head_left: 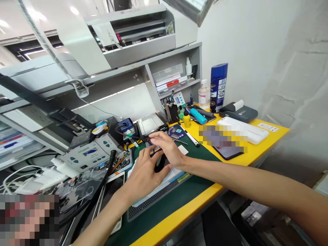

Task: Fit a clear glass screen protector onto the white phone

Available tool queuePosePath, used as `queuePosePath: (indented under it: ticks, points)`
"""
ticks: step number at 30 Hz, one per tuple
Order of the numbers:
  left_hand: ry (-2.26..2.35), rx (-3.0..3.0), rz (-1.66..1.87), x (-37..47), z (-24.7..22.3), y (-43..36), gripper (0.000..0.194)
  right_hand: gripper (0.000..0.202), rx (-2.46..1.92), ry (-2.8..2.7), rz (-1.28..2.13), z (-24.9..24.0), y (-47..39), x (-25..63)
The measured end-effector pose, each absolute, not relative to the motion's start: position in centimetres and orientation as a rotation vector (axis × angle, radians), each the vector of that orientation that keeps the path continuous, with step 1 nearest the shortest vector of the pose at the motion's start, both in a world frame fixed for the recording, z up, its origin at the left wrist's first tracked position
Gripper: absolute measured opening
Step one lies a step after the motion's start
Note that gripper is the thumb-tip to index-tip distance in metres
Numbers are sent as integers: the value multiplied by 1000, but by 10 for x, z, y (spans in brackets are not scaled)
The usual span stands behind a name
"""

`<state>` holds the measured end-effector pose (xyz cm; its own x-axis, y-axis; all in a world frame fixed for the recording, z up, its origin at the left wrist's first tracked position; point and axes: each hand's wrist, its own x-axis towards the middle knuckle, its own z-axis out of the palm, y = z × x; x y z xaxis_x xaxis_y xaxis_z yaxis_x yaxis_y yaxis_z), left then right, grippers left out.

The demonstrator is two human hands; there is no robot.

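My left hand (145, 172) curls around a dark, rounded object (160, 164), its thumb on the near side and the fingers on the far side. What the object is I cannot make out, since both hands cover most of it. Crossing in from the right, my right hand (166, 147) lies just beyond, fingers stretched leftward over the object and close to my left fingertips. Beneath them is a light sheet or pouch with a blue edge (176, 178), on a grey perforated plate (151, 201) that rests on the green mat (202, 177).
A phone (228, 150) and a white case (244, 131) lie at the right. A white pen (189, 135), a yellow bottle (187, 119) and a blue spray can (218, 87) stand or lie farther back. At left are a black cable (109, 167) and a soldering station (89, 153).
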<state>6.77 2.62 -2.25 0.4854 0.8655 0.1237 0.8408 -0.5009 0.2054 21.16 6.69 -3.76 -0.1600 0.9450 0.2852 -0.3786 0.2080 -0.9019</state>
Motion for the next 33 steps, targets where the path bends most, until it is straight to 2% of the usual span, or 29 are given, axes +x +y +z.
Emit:
queuePosePath:
  ticks: [6, 12, 17, 25, 33]
  points:
    - [1531, 2570, 382, 65, -27, 25, 58, 11, -538, -903, 1431, -46, 78, 204]
    - [1510, 2546, 474, 64, -28, 26, 60, 11, -562, -848, 1382, -45, 75, 204]
    - [1533, 2462, 529, 63, -24, 25, 66, 11, -582, -936, 1388, -40, 70, 205]
    - [1467, 2419, 609, 57, -23, 21, 61, 11, -646, -1085, 1389, -38, 68, 204]
    - [1504, 2374, 535, 37, -21, 16, 79, 19, -713, -1305, 1333, -40, 67, 206]
